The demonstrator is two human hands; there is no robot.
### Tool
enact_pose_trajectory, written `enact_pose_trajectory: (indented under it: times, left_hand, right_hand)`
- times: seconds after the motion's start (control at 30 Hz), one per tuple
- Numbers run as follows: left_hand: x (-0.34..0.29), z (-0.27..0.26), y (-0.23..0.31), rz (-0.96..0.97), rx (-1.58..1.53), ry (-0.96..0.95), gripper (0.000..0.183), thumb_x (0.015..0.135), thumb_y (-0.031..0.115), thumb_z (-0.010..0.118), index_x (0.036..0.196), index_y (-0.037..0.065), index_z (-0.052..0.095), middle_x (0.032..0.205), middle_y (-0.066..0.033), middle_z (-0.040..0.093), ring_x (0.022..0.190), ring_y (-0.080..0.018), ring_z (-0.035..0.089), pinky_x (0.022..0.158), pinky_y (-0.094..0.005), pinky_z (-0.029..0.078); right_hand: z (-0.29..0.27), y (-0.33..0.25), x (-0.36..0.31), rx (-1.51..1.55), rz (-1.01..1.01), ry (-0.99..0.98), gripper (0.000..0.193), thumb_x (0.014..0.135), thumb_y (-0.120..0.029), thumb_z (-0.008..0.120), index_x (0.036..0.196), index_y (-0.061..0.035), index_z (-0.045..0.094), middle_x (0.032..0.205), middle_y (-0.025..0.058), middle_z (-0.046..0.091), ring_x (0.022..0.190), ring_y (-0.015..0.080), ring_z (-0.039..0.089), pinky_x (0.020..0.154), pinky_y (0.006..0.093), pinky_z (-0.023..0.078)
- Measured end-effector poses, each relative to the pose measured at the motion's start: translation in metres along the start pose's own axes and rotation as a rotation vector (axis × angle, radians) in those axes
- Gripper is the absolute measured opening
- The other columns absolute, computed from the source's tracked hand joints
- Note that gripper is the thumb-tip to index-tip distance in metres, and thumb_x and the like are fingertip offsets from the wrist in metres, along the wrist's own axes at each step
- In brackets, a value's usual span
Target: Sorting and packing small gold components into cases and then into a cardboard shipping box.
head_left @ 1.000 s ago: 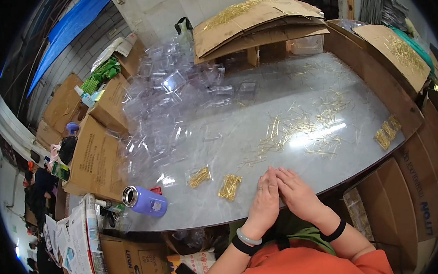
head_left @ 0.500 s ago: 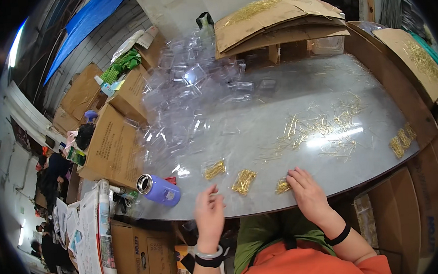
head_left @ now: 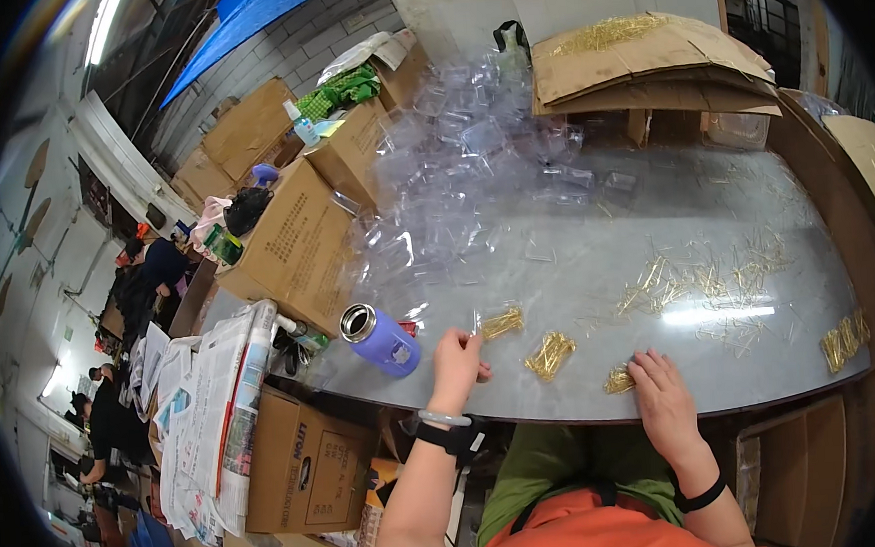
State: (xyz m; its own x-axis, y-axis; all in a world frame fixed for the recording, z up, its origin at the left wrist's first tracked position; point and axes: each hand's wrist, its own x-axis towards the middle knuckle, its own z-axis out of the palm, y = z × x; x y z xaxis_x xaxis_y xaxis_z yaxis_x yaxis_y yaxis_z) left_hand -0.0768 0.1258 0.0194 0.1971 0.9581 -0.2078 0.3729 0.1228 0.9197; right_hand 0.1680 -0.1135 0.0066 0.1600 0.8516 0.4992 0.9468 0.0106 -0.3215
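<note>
My left hand (head_left: 458,360) is closed in a pinch at the left edge of a small clear plastic box (head_left: 477,323) with a bundle of gold-coloured pins (head_left: 504,322) in it. To the right of that box lies a second bundle of gold pins (head_left: 550,355), loosely gathered on the table. My right hand (head_left: 662,385) rests palm down near the front edge, fingers stretched out. Its fingertips touch a smaller heap of gold pins (head_left: 619,379), partly hidden beside them.
A purple bottle (head_left: 382,341), its top uncovered, stands left of my left hand. Clear plastic boxes (head_left: 434,214) are piled behind it. Loose pins (head_left: 699,283) lie scattered across the grey table (head_left: 587,254); another bundle (head_left: 844,342) sits far right. Cardboard sheets (head_left: 645,65) stand at the back.
My left hand has moved forward to the clear box and closed in a pinch at its edge. The right hand stays by the small heap. The whole view has shifted.
</note>
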Motion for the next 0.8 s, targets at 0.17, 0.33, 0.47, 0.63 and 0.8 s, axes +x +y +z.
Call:
enact_pose_trajectory:
  times: [0.17,0.33,0.47,0.63,0.8]
  left_hand:
    - [-0.026,0.003,-0.010,0.111,-0.439,0.029,0.013,0.101,0.009,0.057,0.100,-0.003,0.051,0.099,-0.0142,0.058,0.088,-0.0239,0.071,0.070,-0.0356,0.063]
    - [-0.088,-0.011,-0.004,0.117,-0.673,-0.089,0.003,0.100,0.001,0.054,0.100,0.000,0.051,0.103,-0.0142,0.060,0.101,-0.0283,0.069,0.086,-0.0388,0.063]
    - [-0.137,-0.011,-0.005,-0.103,-0.789,-0.234,0.006,0.098,-0.004,0.054,0.100,0.000,0.051,0.105,-0.0145,0.061,0.107,-0.0330,0.069,0.090,-0.0400,0.062]
    - [-0.161,0.004,-0.020,-0.215,-0.809,-0.393,0.018,0.096,-0.006,0.057,0.110,0.001,0.047,0.113,-0.0180,0.063,0.112,-0.0320,0.067,0.096,-0.0444,0.059]
    - [-0.160,0.023,-0.017,-0.238,-0.773,-0.502,0.044,0.097,-0.007,0.055,0.135,0.002,0.035,0.121,-0.0215,0.061,0.118,-0.0377,0.064,0.096,-0.0429,0.059]
  right_hand:
    - [-0.001,-0.002,0.000,0.003,0.024,0.023,0.029,0.090,0.000,0.059,0.119,-0.0009,0.062,0.129,0.0157,0.062,0.124,0.0384,0.057,0.109,0.0494,0.045]
    - [-0.001,-0.001,0.000,-0.022,0.019,0.063,0.031,0.088,0.000,0.060,0.118,-0.0016,0.063,0.126,0.0142,0.063,0.120,0.0368,0.059,0.103,0.0467,0.047]
    - [-0.002,-0.005,0.003,-0.031,0.049,0.055,0.034,0.085,0.000,0.061,0.119,-0.0021,0.063,0.122,0.0129,0.063,0.117,0.0337,0.059,0.099,0.0447,0.048]
    - [0.000,-0.005,0.005,-0.044,0.070,0.032,0.036,0.084,-0.001,0.062,0.120,-0.0019,0.063,0.123,0.0125,0.062,0.118,0.0326,0.057,0.100,0.0437,0.047]
    - [0.001,-0.004,0.002,-0.029,0.079,0.036,0.038,0.084,0.000,0.062,0.122,-0.0020,0.062,0.124,0.0128,0.061,0.120,0.0330,0.056,0.102,0.0447,0.045]
